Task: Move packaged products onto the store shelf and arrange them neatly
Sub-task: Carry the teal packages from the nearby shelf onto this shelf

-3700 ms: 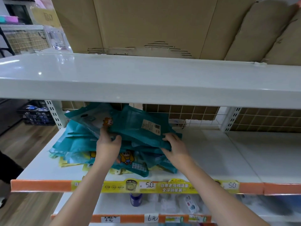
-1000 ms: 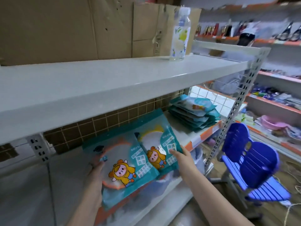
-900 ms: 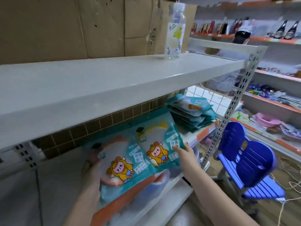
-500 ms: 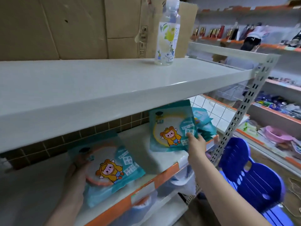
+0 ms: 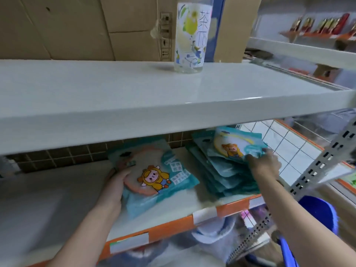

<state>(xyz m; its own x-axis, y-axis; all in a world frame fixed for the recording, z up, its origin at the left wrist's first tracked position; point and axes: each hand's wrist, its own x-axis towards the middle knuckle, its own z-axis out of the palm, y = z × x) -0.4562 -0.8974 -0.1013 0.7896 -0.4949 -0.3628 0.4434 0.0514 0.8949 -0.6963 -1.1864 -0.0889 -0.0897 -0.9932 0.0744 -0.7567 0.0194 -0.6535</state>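
1. White metal makes up the upper shelf point(image 5: 134, 97), which spans the whole view; a clear bottle point(image 5: 189, 35) with a printed label is stood upright near its back edge, towards the right, in front of brown cardboard boxes point(image 5: 77, 26).
2. The lower shelf point(image 5: 57, 199) is edged at the front with an orange strip point(image 5: 173, 226) carrying pale price labels; both groups of teal packets are borne on it.
3. A perforated grey upright point(image 5: 316, 176) is seen at the right end of the shelves, with a blue plastic chair point(image 5: 317, 211) partly visible beside it.
4. A stack of teal packets point(image 5: 221, 170) is piled at the right end of the lower shelf, close to the front edge.
5. A single teal packet point(image 5: 159, 174) printed with a yellow-coated cartoon figure is laid flat near the middle of the lower shelf, just left of the stack and apart from it.
6. The left hand point(image 5: 117, 182) is placed at the single packet's left edge – the thumb lies on top of the packet, with the fingers hidden beneath it.
7. The right hand point(image 5: 264, 164) is set on the top packet point(image 5: 235, 145) of the stack – its right edge is pinched in curled fingers.
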